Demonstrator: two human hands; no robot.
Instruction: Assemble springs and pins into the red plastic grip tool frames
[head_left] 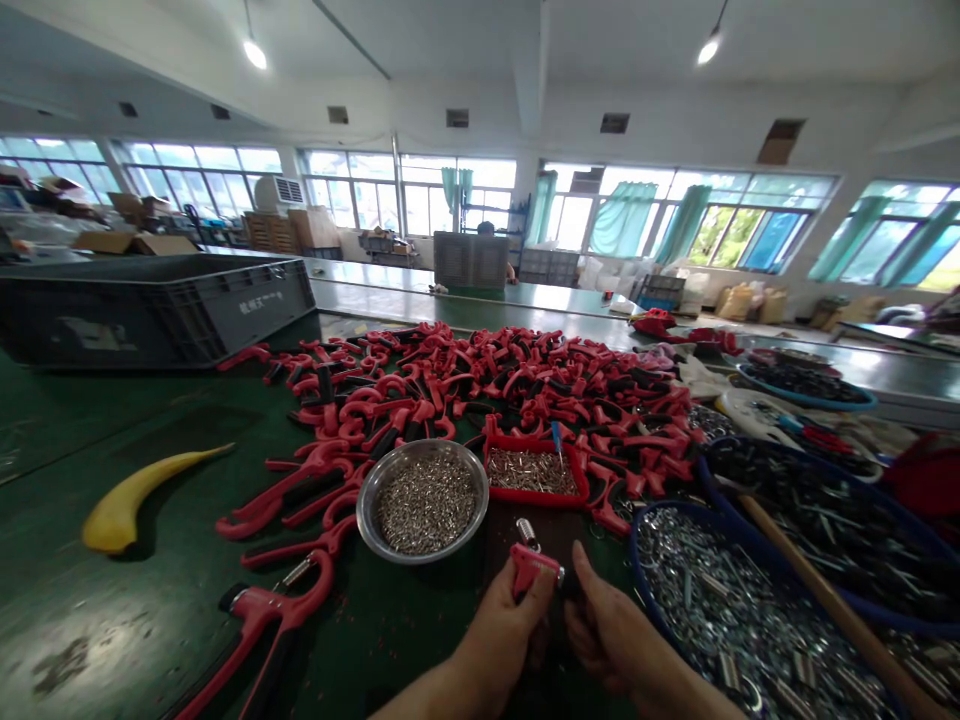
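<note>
left hand [504,622], right hand [611,632] — fingers pinch red handle [529,567] | steel bowl [367,512], red tray [534,497] just ahead

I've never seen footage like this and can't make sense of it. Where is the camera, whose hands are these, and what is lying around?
There is no machine here. The camera sits on a person's head and looks forward and down at their own bare hands. The left hand and right hand together hold a red handle piece with a small metal part at its tip. On the green table lies a big heap of red-and-black handles. In front of it stand a steel bowl and a red tray, both holding small metal parts. A blue basin of metal hardware is on the right, and a yellow horn-shaped object on the left.
</note>
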